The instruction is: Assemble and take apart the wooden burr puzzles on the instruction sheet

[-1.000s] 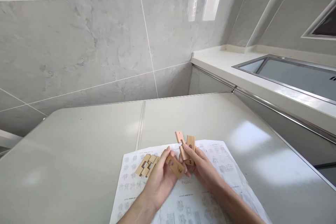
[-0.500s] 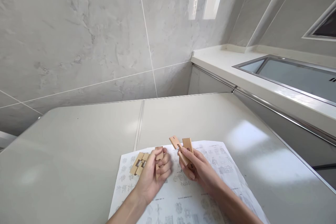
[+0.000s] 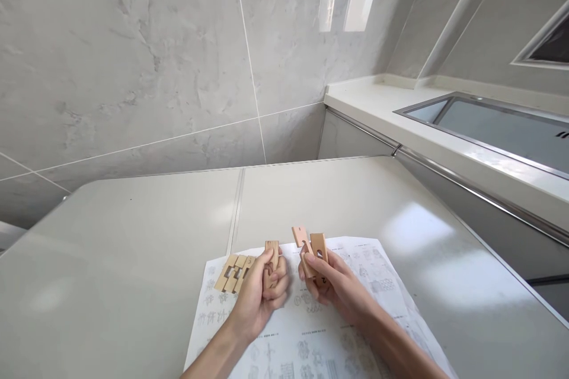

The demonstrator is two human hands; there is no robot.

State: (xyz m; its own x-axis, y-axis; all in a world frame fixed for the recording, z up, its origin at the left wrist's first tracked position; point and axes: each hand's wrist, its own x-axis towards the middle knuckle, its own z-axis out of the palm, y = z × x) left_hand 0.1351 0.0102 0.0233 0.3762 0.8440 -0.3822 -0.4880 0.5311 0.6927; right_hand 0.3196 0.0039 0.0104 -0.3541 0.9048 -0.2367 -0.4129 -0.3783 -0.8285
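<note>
My left hand is closed around a notched wooden puzzle piece, which stands up above the thumb with a dark mark at its top. Other flat wooden pieces with cut-out notches show beside that hand's left edge; whether it holds them too I cannot tell. In my right hand are wooden puzzle pieces, pinched between thumb and fingers. One of them leans left with a "1"-like mark, and a "2" shows lower down. The hands are apart, above a printed sheet.
The paper with small line drawings lies on a pale table with a seam. Behind stands a grey tiled wall. At right, a white counter holds a metal-rimmed sink.
The piece in my left hand now rises higher and more upright, and more of the pieces at left show. In my right hand, the left-leaning piece has turned more upright and shifted slightly right.
</note>
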